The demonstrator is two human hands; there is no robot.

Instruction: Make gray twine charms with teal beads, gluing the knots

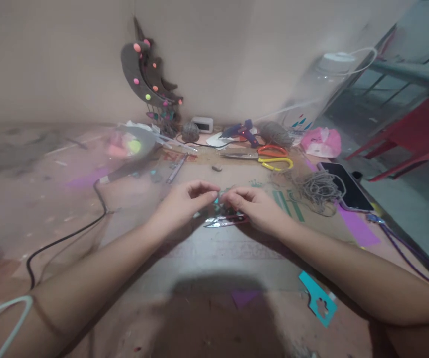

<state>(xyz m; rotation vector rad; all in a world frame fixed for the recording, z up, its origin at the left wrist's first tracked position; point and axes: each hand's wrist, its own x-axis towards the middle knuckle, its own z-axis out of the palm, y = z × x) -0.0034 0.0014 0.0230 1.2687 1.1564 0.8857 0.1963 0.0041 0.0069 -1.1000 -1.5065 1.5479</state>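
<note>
beyond the grip and to its left, a grey crescent ornament [130, 69] is hanging against the wall [217, 54], carrying pink, orange and yellow-green dots. almost straight beyond the grip, a small white device [210, 121] is sitting by the wall. slightly right of that line, a blue glue gun [235, 131] is resting, and scissors [249, 156] with orange and yellow handles are lying nearer. right of the grip, a phone [353, 189] is lying dark-screened; well past it, a red chair [415, 129] is standing. left of the grip, a black cable [65, 235] is curving.
</note>
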